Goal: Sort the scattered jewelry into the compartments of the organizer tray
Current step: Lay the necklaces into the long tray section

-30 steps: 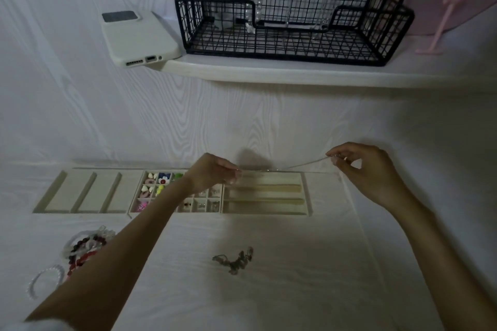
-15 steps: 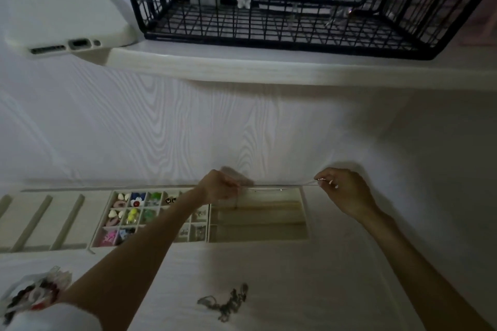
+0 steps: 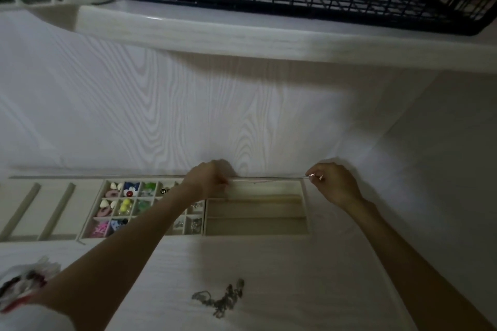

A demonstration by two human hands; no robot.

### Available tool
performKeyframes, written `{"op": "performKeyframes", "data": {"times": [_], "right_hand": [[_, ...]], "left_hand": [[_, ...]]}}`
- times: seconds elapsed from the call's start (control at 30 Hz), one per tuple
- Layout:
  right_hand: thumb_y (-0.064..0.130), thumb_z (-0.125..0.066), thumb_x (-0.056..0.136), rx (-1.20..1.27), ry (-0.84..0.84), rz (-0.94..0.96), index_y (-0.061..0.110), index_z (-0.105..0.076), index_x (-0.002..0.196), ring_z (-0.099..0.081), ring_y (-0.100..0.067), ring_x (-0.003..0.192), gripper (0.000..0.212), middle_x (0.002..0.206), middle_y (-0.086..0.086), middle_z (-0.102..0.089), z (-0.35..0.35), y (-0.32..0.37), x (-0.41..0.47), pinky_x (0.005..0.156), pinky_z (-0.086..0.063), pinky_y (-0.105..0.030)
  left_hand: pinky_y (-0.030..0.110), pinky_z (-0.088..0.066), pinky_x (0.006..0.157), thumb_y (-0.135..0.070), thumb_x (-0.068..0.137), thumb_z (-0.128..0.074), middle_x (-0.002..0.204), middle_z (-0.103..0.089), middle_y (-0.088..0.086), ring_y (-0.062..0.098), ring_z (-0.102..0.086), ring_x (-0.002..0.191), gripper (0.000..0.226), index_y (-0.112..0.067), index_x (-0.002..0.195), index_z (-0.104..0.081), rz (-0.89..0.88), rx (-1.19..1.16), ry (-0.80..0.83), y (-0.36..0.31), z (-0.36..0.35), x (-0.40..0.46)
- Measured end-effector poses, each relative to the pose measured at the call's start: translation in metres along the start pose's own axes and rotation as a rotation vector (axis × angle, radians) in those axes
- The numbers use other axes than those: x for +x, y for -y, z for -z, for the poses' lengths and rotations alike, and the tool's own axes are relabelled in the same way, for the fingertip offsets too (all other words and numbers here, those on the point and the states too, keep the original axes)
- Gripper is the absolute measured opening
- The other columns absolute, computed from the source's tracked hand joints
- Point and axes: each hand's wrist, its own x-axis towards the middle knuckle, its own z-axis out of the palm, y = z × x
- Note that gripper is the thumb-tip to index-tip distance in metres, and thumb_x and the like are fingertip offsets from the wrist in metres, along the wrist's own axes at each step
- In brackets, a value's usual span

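A thin silver chain [image 3: 269,179] is stretched taut, its long axis running left to right, just above the back rim of the beige organizer tray [image 3: 307,212]. The left hand [image 3: 207,179] pinches its left end with curled fingers; the right hand [image 3: 333,183] pinches its right end. A darker chain [image 3: 223,297] lies bunched on the white table [image 3: 295,277] nearer the person

I see a thin silver chain [image 3: 269,179] stretched taut, nearly level, over the far long slot of the beige organizer tray [image 3: 258,234]. Its small middle compartments hold colourful pieces. A dark tangled chain [image 3: 222,297] lies on the table nearer me.
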Motion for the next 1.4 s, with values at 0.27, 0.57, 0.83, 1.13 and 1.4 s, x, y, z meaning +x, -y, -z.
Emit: {"op": "performKeyframes", "data": {"times": [0.27,0.57,0.83,1.13,1.4], "right_hand": [[0.019,-0.064,0.088,0.009,0.123,0.081,0.016,-0.069,0.1,-0.064,-0.017,0.087,0.014,0.097,-0.003,-0.069,-0.005,0.009,0.002,0.071,-0.044,-0.023],[0.019,-0.071,0.083,0.014,0.131,0.116,0.013,-0.074,0.091,-0.065,-0.012,0.084,0.01,0.094,-0.002,-0.072,-0.014,0.01,0.008,0.069,-0.043,-0.019],[0.026,-0.072,0.08,-0.178,0.116,0.169,0.022,-0.076,0.091,-0.062,-0.018,0.092,0.012,0.097,-0.001,-0.071,-0.03,0.007,0.014,0.072,-0.035,-0.019],[0.034,-0.062,0.087,-0.433,0.1,0.219,0.021,-0.075,0.098,-0.058,-0.022,0.097,0.021,0.103,-0.006,-0.068,-0.036,0.01,0.018,0.081,-0.039,-0.027],[0.029,-0.055,0.091,-0.478,0.099,0.279,0.024,-0.072,0.106,-0.057,-0.02,0.103,0.023,0.11,-0.003,-0.067,-0.036,0.011,0.017,0.086,-0.034,-0.024]], "left_hand": [[0.027,-0.041,0.093,-0.036,0.09,-0.06,0.121,-0.062,-0.005,0.014,-0.056,0.111,0.024,-0.028,0.111,-0.067,-0.001,0.509,0.102,-0.016,0.011,0.0],[0.031,-0.051,0.086,-0.026,0.092,-0.058,0.116,-0.063,0.001,0.015,-0.062,0.099,0.019,-0.019,0.107,-0.067,-0.07,0.707,0.088,-0.014,0.003,0.001],[0.029,-0.048,0.082,-0.041,0.089,-0.061,0.107,-0.066,0.0,0.016,-0.063,0.094,0.031,-0.016,0.105,-0.066,0.056,0.633,0.085,-0.011,0.006,-0.003],[0.031,-0.048,0.084,-0.034,0.084,-0.067,0.108,-0.065,0.006,0.02,-0.063,0.096,0.034,-0.011,0.108,-0.063,0.172,0.563,0.035,-0.021,0.005,-0.004],[0.032,-0.046,0.085,-0.03,0.087,-0.064,0.11,-0.063,0.008,0.021,-0.062,0.099,0.033,-0.008,0.111,-0.06,0.186,0.558,0.05,-0.026,0.007,-0.006]]}}
